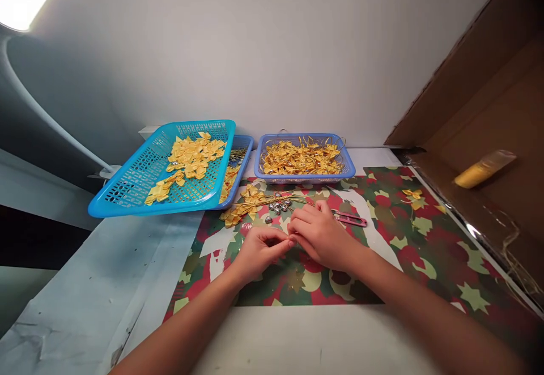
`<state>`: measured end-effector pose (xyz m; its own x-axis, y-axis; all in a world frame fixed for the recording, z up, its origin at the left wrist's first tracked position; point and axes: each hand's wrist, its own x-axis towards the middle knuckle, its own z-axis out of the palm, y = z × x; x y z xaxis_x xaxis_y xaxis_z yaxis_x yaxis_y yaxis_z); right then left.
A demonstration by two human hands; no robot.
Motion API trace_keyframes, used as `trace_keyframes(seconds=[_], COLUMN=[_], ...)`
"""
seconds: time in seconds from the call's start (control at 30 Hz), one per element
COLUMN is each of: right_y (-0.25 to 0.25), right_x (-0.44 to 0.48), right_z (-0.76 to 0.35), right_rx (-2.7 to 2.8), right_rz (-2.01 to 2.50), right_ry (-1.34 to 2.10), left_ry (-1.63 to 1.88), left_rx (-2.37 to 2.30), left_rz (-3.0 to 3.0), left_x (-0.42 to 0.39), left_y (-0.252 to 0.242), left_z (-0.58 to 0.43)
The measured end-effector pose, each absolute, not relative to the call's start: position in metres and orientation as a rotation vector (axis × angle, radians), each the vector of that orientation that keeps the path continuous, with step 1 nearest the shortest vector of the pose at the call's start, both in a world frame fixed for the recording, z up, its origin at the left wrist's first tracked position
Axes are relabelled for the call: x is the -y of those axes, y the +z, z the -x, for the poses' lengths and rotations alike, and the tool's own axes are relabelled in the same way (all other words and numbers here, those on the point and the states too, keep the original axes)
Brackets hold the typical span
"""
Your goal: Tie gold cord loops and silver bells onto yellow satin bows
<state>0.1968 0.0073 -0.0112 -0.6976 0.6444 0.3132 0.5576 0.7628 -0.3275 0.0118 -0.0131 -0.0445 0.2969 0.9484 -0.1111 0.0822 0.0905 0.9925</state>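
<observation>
Two bare arms are showing, uncovered from the fingertips down to where the frame is cutting them off. The left forearm (195, 319) is looking slim and smooth, tapering evenly toward a narrow wrist. The right forearm (420, 311) is showing the same build, appearing broader and blurred near the lower right corner, where shadow is dimming it. The left hand (257, 253) is looking slender, its thumb ending in a rounded tip. The right hand (323, 236) is matching it in shape, with a smooth back and slim fingers. Both wrists are appearing bare. What the upper body is wearing is lying outside the view.
</observation>
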Motion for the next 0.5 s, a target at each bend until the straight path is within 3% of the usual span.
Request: trace_keyframes(seconds=[0.27, 0.37, 0.5], right_y=[-0.017, -0.019, -0.019], right_x=[-0.014, -0.015, -0.012], right_z=[-0.199, -0.198, -0.194], right_rx=[2.054, 2.026, 2.118], right_rz=[0.879, 0.877, 0.886], right_ry=[1.431, 1.532, 1.344], left_ry=[1.010, 1.040, 1.066], left_rx=[-0.993, -0.984, -1.001], left_rz=[-1.268, -1.233, -1.187], left_x=[0.015, 0.015, 0.015], left_y=[-0.042, -0.046, -0.051], left_z=[-0.010, -0.011, -0.013])
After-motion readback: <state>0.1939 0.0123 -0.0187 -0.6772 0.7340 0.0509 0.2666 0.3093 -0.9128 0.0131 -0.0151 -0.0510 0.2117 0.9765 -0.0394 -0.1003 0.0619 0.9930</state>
